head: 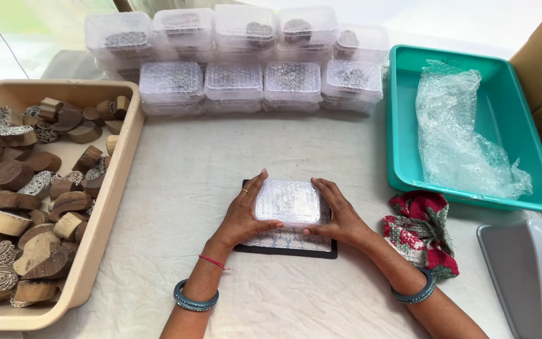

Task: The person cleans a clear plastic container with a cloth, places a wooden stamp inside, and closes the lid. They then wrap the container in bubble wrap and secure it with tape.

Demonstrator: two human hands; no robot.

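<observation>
Two bare hands met at the middle of a white cloth-covered table (189,163). The left hand (243,213) and the right hand (339,215) pressed flat against opposite sides of a small bubble-wrapped block (286,202), fingers spread along its edges and thumbs tucked under its near side, holding it between them. The block sat on a patterned pad with a black border (286,246), in the near centre of the table. Both wrists wore blue bangles; the left one also had a thin red thread.

Just right of the right forearm lay a crumpled red floral cloth (423,231). Beyond it stood a teal plastic tray (509,100) holding loose bubble wrap (456,135). At the near right corner was a grey tape dispenser (525,276). On the left, a beige tub (105,213) held many carved wooden stamp blocks (29,194). Along the far edge, clear lidded boxes (233,81) were stacked in rows.
</observation>
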